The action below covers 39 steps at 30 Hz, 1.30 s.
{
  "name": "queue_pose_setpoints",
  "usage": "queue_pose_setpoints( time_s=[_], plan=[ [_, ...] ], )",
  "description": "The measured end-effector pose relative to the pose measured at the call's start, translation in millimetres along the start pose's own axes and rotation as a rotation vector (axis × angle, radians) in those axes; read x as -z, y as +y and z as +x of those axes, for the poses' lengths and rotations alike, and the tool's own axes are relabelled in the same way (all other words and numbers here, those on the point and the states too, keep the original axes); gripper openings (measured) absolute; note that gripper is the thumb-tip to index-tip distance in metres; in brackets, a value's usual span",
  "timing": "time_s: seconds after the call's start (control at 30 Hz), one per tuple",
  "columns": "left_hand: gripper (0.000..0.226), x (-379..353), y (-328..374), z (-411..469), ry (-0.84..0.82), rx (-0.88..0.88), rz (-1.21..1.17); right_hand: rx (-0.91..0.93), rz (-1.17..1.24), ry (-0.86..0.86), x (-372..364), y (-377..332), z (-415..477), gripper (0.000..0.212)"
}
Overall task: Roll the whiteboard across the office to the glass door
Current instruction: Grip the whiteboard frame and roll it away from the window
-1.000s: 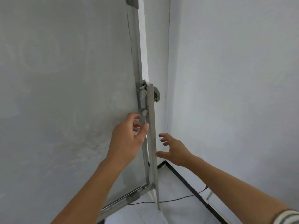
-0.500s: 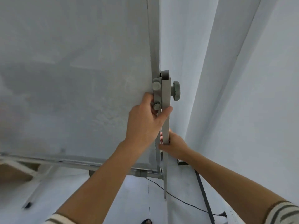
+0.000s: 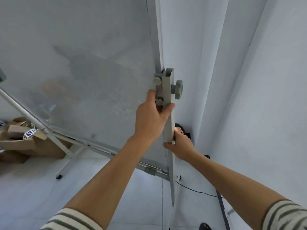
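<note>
The whiteboard [image 3: 79, 67] fills the left and centre of the view, its grey surface smudged. Its right edge is fixed to a grey upright stand post [image 3: 169, 90] with round knobs. My left hand [image 3: 150, 118] is shut around the post and frame just below the lower knob. My right hand [image 3: 180, 144] grips the same post a little lower, from the right side. The stand's lower bar [image 3: 99, 148] and a caster foot [image 3: 59, 176] show beneath the board. No glass door is in view.
White walls [image 3: 265, 97] meet in a corner close on the right. A black cable [image 3: 196, 190] trails over the light floor near the post. Cardboard boxes [image 3: 25, 145] with a black-and-white marker cube sit at the left behind the stand.
Both hands went from open and reaching to gripping the stand post. The view has swung left and down, so the board's bottom bar, legs and the boxes now show.
</note>
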<state>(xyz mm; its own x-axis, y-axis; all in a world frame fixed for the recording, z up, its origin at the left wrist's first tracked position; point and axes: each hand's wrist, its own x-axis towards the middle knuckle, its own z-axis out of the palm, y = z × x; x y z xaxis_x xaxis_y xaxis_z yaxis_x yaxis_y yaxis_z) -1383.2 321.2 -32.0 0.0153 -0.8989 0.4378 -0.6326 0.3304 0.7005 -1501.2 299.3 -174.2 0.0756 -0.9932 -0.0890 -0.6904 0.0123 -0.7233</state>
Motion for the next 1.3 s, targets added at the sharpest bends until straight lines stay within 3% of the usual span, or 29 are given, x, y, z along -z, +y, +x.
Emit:
queue_pose_setpoints(
  time_s=[0.33,0.5,0.77,0.9,1.17,1.3],
  plan=[
    [0.044,99,-5,-130,-0.054,-0.073,-0.018,-0.061,-0.024,0.066,-77,-48,-149,0.047],
    [0.044,134,5,-190,-0.052,-0.055,-0.016,-0.044,-0.018,0.066,-95,-65,-212,0.038],
    [0.039,175,30,-278,-0.028,0.039,-0.042,0.002,-0.079,0.079,-119,-72,-301,0.034],
    [0.036,196,48,-329,-0.03,0.067,-0.07,0.027,-0.082,0.06,-131,-76,-350,0.041],
    [0.032,240,81,-433,-0.117,0.05,-0.12,0.018,-0.049,0.037,-153,-77,-468,0.048],
    [0.03,260,95,-479,-0.14,0.037,-0.15,-0.027,0.021,0.081,-165,-81,-525,0.04]
  ],
)
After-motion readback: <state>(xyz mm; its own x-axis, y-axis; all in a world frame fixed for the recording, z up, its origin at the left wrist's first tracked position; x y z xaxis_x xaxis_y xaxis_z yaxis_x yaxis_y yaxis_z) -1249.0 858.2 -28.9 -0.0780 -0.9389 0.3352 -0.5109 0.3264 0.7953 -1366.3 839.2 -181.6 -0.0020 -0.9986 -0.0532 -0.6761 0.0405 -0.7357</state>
